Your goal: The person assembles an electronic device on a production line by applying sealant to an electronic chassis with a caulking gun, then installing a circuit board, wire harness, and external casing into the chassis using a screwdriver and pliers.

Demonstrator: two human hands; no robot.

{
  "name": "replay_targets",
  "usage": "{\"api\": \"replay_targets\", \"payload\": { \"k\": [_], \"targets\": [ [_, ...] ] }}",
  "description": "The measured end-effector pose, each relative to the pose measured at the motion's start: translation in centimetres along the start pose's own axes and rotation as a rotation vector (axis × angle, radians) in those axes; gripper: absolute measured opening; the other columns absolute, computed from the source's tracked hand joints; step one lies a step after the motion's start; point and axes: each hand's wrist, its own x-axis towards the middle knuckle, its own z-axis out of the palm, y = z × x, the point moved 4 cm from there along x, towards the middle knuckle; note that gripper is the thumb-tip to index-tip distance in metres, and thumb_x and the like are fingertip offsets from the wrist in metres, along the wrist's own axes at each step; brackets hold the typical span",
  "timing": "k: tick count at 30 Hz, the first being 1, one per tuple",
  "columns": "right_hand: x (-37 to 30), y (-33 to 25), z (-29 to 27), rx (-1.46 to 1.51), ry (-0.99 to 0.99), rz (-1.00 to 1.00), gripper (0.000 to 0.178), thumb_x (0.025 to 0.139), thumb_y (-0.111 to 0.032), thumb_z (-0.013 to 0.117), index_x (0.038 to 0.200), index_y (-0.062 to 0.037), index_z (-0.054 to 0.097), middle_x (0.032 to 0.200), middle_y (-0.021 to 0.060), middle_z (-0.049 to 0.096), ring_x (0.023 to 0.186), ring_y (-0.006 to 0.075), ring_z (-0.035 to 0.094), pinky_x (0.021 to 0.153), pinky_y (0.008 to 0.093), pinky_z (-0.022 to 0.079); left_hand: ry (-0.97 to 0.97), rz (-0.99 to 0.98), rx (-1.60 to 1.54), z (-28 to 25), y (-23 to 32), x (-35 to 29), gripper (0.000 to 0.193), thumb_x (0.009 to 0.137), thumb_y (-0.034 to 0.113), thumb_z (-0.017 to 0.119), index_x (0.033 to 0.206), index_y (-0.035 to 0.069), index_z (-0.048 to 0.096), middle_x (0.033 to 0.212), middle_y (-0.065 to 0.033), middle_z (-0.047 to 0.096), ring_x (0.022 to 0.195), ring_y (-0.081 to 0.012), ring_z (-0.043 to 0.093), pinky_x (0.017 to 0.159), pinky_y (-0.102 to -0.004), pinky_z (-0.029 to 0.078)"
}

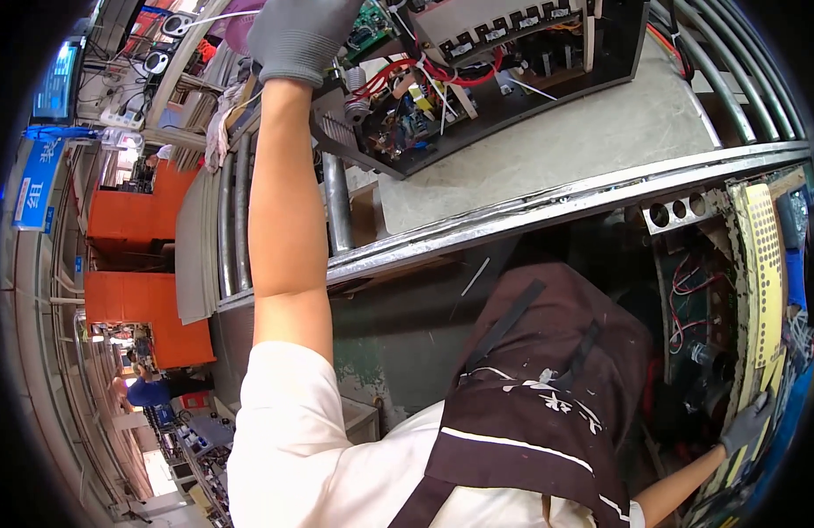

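Observation:
My left arm reaches up to the far edge of the view, where my left hand [303,40] in a grey glove is beside an opened electronic unit. Its fingers are cut off by the picture's upper edge. The unit's black housing [512,110] holds circuit boards, red wires [389,75], a copper-coloured coil and loose-ended white cable ties [532,89]. At the lower right, my right hand [746,429], also grey-gloved, is at a side shelf, next to yellow strips [770,374]. Its fingers look stretched out; I cannot make out anything in them.
The unit rests on a grey board [548,163] over a roller conveyor with a metal rail [530,208]. A perforated yellow strip [762,273] runs along the right shelf. Orange cabinets [138,308], a screen [59,81] and another person [149,392] are at the left.

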Motion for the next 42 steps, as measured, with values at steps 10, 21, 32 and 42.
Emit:
{"api": "replay_targets", "payload": {
  "k": [10,21,32,42],
  "targets": [
    [0.2,1.5,1.7,0.000,-0.031,0.039,0.036,0.099,-0.034,0.042,0.124,-0.0110,0.054,0.120,0.0130,0.060,0.107,0.0289,0.057,0.085,0.0344,0.045,0.114,0.043,0.060,0.3,-1.1,-0.3,0.054,0.079,0.057,0.056,0.064,0.006,0.063,0.059,-0.0181,0.057,0.058,-0.0328,0.059,0.054,-0.0420,0.042],
    [0.5,1.5,2.0,0.005,0.062,-0.018,0.043,0.098,-0.042,0.039,0.126,-0.0126,0.052,0.119,0.0124,0.060,0.105,0.0313,0.058,0.082,0.0377,0.045,0.145,0.033,0.013,-0.4,0.0,-0.9,0.052,0.079,0.055,0.058,0.065,0.005,0.058,0.059,-0.0171,0.055,0.058,-0.0342,0.057,0.053,-0.0429,0.041],
    [-0.2,-1.2,1.1,-0.177,0.208,0.046,0.039,0.098,-0.035,0.043,0.121,-0.0073,0.057,0.116,0.0160,0.060,0.102,0.0333,0.059,0.081,0.0389,0.048,0.046,-0.025,-0.074,0.9,-1.9,-0.1,0.062,0.074,0.069,0.054,0.076,0.009,0.066,0.069,-0.0134,0.062,0.069,-0.0348,0.061,0.060,-0.0422,0.045],
    [-1.6,-8.2,-2.4,-0.494,0.479,0.026,0.032,0.092,-0.031,0.051,0.120,-0.0173,0.056,0.121,0.0083,0.055,0.113,0.0288,0.051,0.091,0.0414,0.042,0.101,-0.007,-0.022,-0.1,-1.1,-1.3,0.056,0.071,0.066,0.062,0.069,0.010,0.066,0.063,-0.0109,0.060,0.061,-0.0298,0.060,0.054,-0.0394,0.043]
  ]
}}
